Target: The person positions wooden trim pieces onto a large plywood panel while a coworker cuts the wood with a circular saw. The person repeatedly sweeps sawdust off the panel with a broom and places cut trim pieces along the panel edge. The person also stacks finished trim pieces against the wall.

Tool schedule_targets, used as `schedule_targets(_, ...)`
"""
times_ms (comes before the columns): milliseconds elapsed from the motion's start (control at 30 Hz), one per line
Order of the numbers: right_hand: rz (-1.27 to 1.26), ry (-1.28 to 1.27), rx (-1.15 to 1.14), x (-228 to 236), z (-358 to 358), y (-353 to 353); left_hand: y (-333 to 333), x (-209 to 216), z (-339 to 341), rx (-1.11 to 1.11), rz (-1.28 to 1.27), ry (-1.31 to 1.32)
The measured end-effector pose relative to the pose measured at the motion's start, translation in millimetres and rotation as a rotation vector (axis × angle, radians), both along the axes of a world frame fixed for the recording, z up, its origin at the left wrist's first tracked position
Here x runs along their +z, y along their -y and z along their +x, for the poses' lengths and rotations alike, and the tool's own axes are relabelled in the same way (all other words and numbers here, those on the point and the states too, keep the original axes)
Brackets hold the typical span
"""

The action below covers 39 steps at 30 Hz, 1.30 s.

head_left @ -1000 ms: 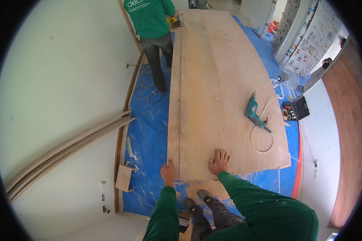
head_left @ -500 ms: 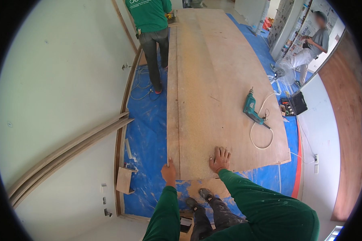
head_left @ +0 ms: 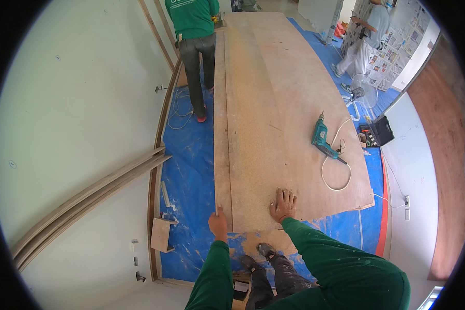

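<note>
A large plywood sheet (head_left: 315, 77) stretches away from me, dusted with yellowish sawdust along its left part. Along its left side runs a narrow wooden strip (head_left: 221, 134). At the near left corner my left hand (head_left: 218, 224) is closed on the edge of this strip, its underside fingers hidden. My right hand (head_left: 283, 207) lies flat on the plywood near the front edge, fingers spread, holding nothing. Farther up on the right, a teal power drill (head_left: 321, 137) rests on the sheet with its pale cord looped beside it.
A co-worker in a green shirt (head_left: 192, 18) stands at the far left edge, hands around a tool hard to make out. Another person (head_left: 369, 36) is at far right, near a fan (head_left: 364, 93) and an open toolbox (head_left: 380, 132). Long boards (head_left: 93, 201) lean left above blue sheeting (head_left: 188, 170).
The person at far right has moved leftward and farther off. The green-shirted co-worker has shifted slightly. My hands hold almost the same places.
</note>
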State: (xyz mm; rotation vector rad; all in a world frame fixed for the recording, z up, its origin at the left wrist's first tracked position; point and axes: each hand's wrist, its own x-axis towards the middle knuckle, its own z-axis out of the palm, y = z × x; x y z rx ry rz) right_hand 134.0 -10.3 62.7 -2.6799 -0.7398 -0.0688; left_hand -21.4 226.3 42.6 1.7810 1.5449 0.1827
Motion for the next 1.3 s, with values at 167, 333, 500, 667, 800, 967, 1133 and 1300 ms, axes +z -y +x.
schedule_targets(167, -0.002, -0.006, 0.000, -0.5, 0.0, 0.4, -0.5, -2.8, -1.0, -0.019, 0.010, 0.001)
schedule_targets(333, 0.020, 0.010, 0.002, -1.5, 0.5, -0.1, -1.5, -7.3, -0.6, -0.009, 0.002, -0.013)
schedule_targets(500, 0.016, 0.012, 0.005, -0.8, 0.7, 0.0, 0.2, -8.3, 1.0, 0.014, 0.047, -0.030)
schedule_targets(667, 0.014, 0.015, 0.004, -1.3, 1.2, 0.6, 1.0, -5.4, 1.3, 0.005, 0.031, -0.042)
schedule_targets(800, 0.010, 0.039, 0.008, -2.8, 1.2, 0.8, 2.0, -1.0, 1.5, 0.026, -0.010, -0.028)
schedule_targets(967, -0.007, 0.014, -0.008, -3.7, 0.4, 0.5, 4.9, 0.5, 3.4, 0.026, 0.051, -0.035)
schedule_targets(1133, 0.007, 0.033, -0.003, -3.1, 1.1, 0.4, 3.7, -3.9, 4.7, 0.039, 0.038, -0.031)
schedule_targets(1300, 0.016, 0.035, 0.008, -2.5, 1.4, 0.5, 2.6, -7.4, 1.5, 0.046, 0.047, -0.070)
